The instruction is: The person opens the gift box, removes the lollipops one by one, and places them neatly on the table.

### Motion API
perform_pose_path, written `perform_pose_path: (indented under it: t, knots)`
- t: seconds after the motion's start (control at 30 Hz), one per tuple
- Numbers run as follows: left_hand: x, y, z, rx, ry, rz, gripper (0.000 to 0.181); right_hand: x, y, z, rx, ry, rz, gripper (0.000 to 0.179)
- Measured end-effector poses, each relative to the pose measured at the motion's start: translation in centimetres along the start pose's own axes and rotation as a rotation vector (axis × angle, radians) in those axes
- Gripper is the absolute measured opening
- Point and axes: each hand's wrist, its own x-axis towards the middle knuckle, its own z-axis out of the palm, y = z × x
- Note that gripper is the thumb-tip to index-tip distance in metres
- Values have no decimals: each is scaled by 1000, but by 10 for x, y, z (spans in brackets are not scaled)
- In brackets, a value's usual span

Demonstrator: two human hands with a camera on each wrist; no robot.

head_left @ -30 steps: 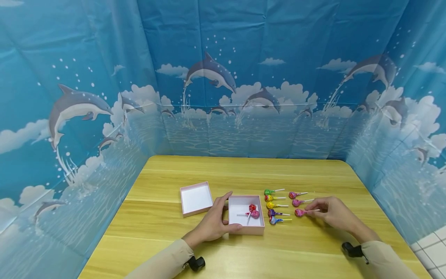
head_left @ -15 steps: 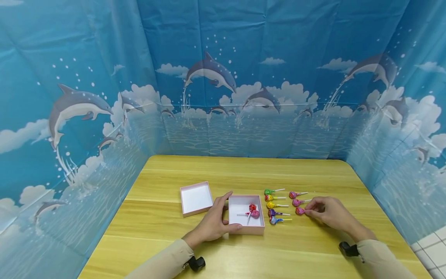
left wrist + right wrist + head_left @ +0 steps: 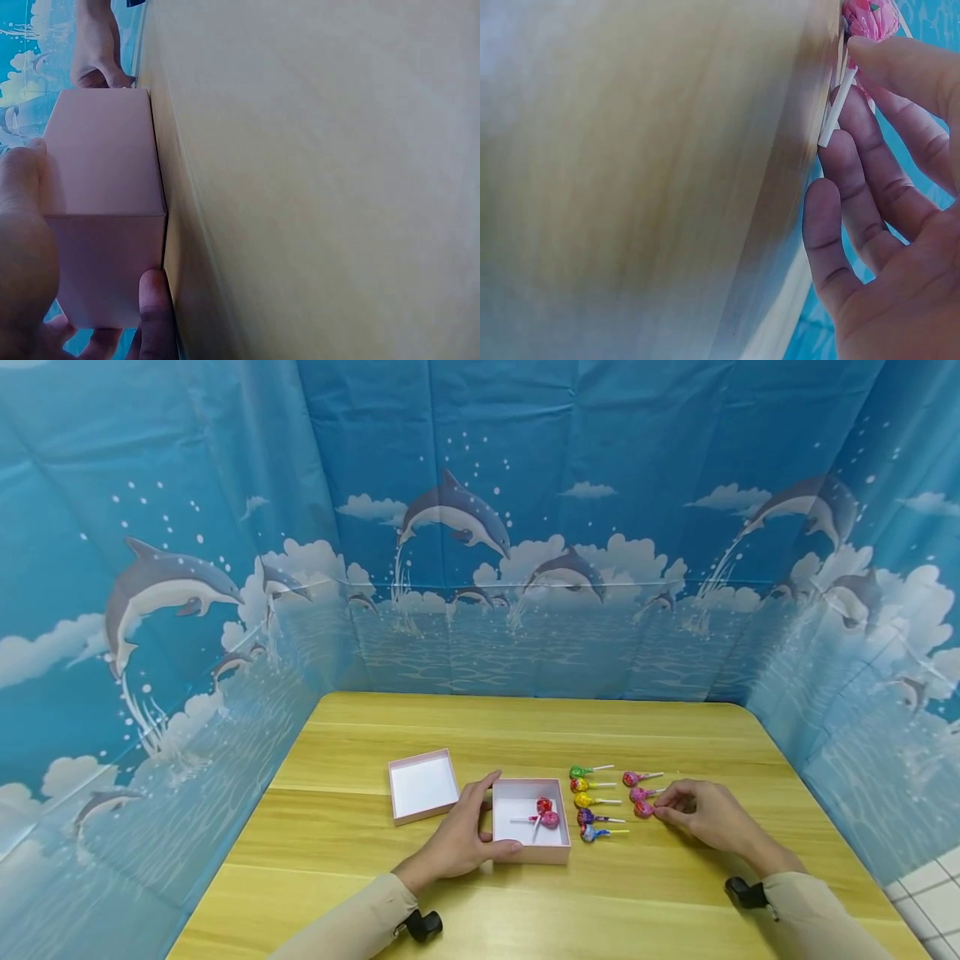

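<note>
My left hand grips the pink box at its left side, thumb along the front wall and fingers behind. In the left wrist view the box shows its plain outer walls between thumb and fingers. Inside lie a red lollipop and a pink lollipop, their white sticks crossed. My right hand pinches a pink lollipop by its stick, close under the head. In the right wrist view, its white stick passes between thumb and fingers. Another pink lollipop lies right behind it.
The box's lid lies upturned left of the box. A column of several lollipops, from a green lollipop to a blue lollipop, lies right of the box. One more pink lollipop lies farther back on the wooden table.
My right hand has shifted slightly left and away from me, and the pinched lollipop now sits closer to the pink one behind it. The left hand and box stay put.
</note>
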Motion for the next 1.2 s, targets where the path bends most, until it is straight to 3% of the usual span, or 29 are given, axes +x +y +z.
perform_pose_path:
  t: [0.53,1.2]
  knots:
    - [1,1,0,-34,-12,-15,115,2,-2,-1,-18,22,-4,7]
    - [1,-1,0,-82,-11,-8,115,0,-6,-15,-134,99,-60,8]
